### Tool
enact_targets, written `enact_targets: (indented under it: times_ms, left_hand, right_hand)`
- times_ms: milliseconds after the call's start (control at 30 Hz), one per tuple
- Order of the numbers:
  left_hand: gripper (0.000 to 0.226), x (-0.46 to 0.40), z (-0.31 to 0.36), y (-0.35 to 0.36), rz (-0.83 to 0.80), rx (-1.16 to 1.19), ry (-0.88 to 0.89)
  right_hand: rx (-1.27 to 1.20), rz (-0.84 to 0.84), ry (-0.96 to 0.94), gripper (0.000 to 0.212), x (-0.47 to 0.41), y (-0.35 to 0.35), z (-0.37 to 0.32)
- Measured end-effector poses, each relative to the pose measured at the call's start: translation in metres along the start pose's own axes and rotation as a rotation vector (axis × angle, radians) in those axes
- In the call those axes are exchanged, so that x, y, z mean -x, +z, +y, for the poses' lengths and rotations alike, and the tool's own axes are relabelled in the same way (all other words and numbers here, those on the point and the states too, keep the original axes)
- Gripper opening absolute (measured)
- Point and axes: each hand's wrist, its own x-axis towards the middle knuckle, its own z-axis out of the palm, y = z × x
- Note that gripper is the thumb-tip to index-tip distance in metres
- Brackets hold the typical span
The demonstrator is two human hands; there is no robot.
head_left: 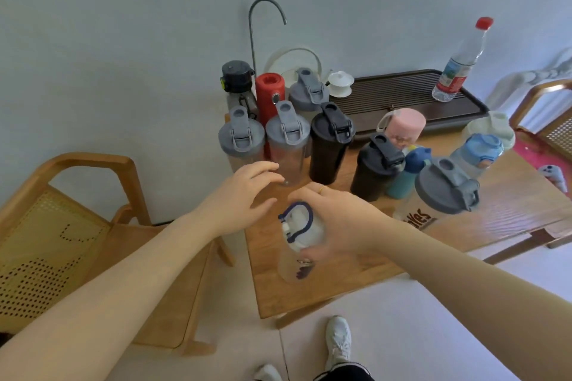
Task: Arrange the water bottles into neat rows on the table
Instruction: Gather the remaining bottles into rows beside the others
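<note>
Near the table's [356,281] front edge, the right hand [337,223] seems to grip a clear upright plastic bottle with blue loop handle [295,241]; the left hand [244,195], fingers relaxed and holding nothing, hovers just beside, the rows beyond.

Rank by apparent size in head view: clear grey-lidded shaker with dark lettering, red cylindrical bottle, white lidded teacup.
1. Clear lettered shaker, though nearest the camera.
2. Red cylindrical bottle, partly hidden.
3. White lidded teacup.
</note>
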Motion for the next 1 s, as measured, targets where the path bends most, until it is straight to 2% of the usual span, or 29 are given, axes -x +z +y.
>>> enact_targets:
  times_ms: [100, 167, 333, 433, 600, 700, 767, 867, 1000]
  left_hand:
    - [0.037, 0.003, 0.009, 0.000, -0.039, 0.275, -0.050]
    - [0.054, 0.005, 0.012, 0.001, -0.070, 0.423, -0.090]
    - [0.095, 0.002, 0.004, 0.001, 0.049, 0.531, -0.165]
    - [0.105, -0.002, 0.001, 0.002, 0.040, 0.534, -0.222]
    - [0.105, -0.009, -0.012, 0.002, 0.065, 0.542, -0.352]
    - [0.097, -0.012, -0.014, 0.002, 0.115, 0.513, -0.388]
    - [0.090, -0.012, -0.014, 0.005, 0.152, 0.462, -0.383]
    - [0.077, -0.013, -0.011, 0.011, 0.187, 0.425, -0.364]
    - [0.073, -0.016, -0.011, 0.003, 0.174, 0.367, -0.296]
  right_hand:
    - [-0.157, 0.201, 0.070, 0.073, -0.006, -0.011, 0.012]
    - [-0.203, 0.263, 0.053, 0.076, -0.017, -0.019, 0.015]
    - [-0.139, 0.152, -0.076, 0.087, -0.046, -0.026, 0.010]
    - [-0.046, 0.067, -0.157, 0.091, -0.065, -0.021, 0.012]
    - [-0.067, 0.069, -0.219, 0.098, -0.087, -0.018, 0.019]
    - [-0.062, 0.191, -0.178, 0.113, -0.088, -0.019, 0.028]
    - [-0.101, 0.267, -0.080, 0.118, -0.082, -0.009, 0.035]
    - [-0.303, 0.203, 0.068, 0.112, -0.074, 0.017, 0.043]
    - [-0.573, 0.122, 0.109, 0.110, -0.081, 0.035, 0.047]
